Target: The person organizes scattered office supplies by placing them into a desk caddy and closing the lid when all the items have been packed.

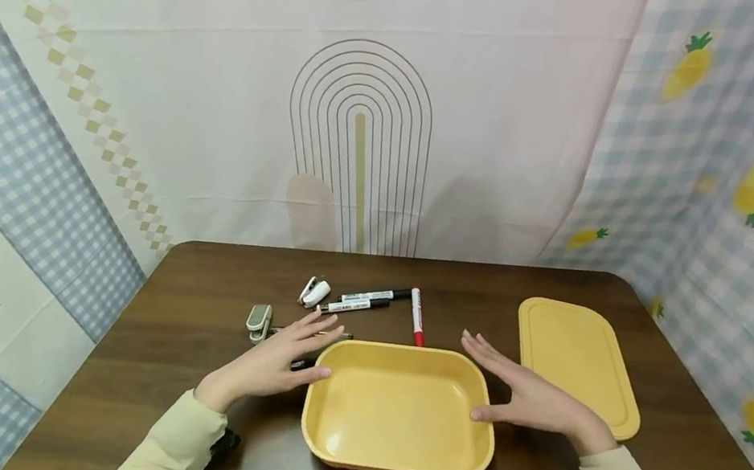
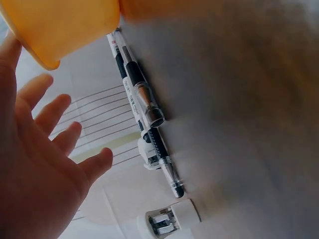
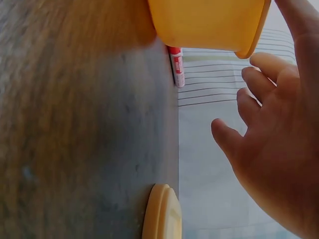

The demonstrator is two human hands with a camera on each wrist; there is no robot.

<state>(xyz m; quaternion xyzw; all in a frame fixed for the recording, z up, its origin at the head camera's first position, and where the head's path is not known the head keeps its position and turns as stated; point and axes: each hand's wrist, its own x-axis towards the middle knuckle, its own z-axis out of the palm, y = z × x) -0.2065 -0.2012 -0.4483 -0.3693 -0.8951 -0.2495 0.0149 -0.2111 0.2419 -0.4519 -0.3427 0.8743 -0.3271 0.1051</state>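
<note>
Bright, soft light fills the head view, while both wrist views run dimmer!
A white glint flashes, lower left inside the yellow tray point(image 1: 401, 417), soft shadow along its base, and there's the bench point(image 1: 192, 297), smeared out of focus, right side of the left wrist view, left side of the right wrist view.

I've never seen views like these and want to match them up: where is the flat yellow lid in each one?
Head: the flat yellow lid lies on the brown table, right of centre.
Left wrist: not in this picture.
Right wrist: the lid is at the bottom edge, near the middle, cut off by the frame.
Shared landmark: the yellow box, low centre in head, top left in left wrist, top in right wrist.
</note>
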